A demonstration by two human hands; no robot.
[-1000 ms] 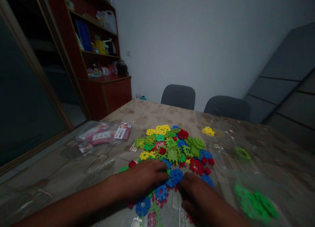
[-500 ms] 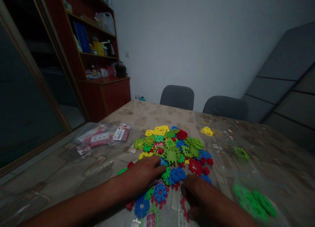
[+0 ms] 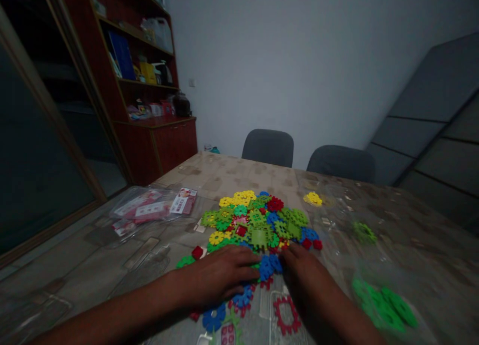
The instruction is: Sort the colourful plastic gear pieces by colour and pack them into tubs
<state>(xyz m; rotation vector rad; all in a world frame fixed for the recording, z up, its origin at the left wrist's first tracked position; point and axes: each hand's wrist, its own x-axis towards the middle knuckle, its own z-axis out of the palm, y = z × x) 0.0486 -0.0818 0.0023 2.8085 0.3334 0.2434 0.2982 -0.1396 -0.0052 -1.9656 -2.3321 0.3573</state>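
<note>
Under dim light, a pale wall (image 3: 262, 75) (with a small socket (image 3: 192, 82) on it) stands behind two grey chairs (image 3: 268, 148) and a tan patterned table (image 3: 220, 170), while red-brown shelves (image 3: 142, 80) over a cupboard (image 3: 174, 148) stand beside a glass-panelled door (image 3: 33, 150) at left.

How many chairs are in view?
2: a grey, round-backed chair beyond the far edge of the patterned table, and a second grey chair to its right. More could be hidden.

Left hand (image 3: 229, 272) and right hand (image 3: 302, 269) bare — likewise both slim, tapering forearms (image 3: 138, 306).
</note>
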